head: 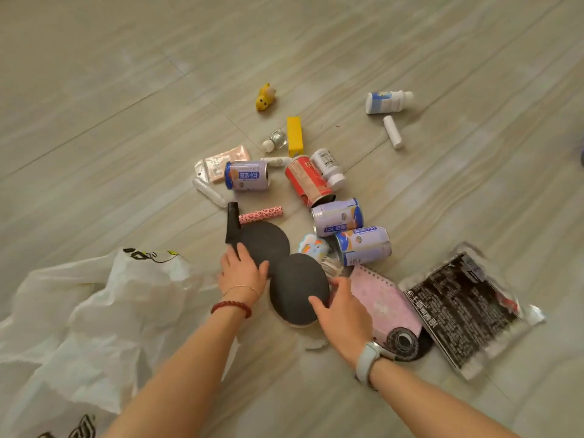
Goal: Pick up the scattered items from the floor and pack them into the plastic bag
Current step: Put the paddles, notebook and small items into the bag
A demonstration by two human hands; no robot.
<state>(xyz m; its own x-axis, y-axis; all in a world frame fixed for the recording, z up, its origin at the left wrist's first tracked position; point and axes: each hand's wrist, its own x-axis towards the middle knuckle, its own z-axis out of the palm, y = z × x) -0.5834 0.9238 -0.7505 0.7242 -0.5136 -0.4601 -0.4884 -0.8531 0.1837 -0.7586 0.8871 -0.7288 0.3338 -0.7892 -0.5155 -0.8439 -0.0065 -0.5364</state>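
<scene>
Two black table tennis paddles lie side by side on the floor. My left hand (241, 273) rests palm down, fingers spread, on the lower left edge of the far paddle (268, 243). My right hand (343, 314) clasps the near paddle (297, 289), thumb on its face and fingers around its right edge. The white plastic bag (94, 311) lies crumpled at the left, touching my left wrist. Scattered beyond are three purple cans (363, 245), a red can (308, 180), a pink mask (384, 301) and a black food packet (464, 308).
Farther off lie a yellow toy (265, 97), a yellow box (295, 136), white bottles (388, 101), a white tube (392, 131), a pink sachet (221, 162) and a pink leopard-print tube (260, 214). A black tape roll (406, 341) sits by my right wrist. Bare floor tiles surround the pile.
</scene>
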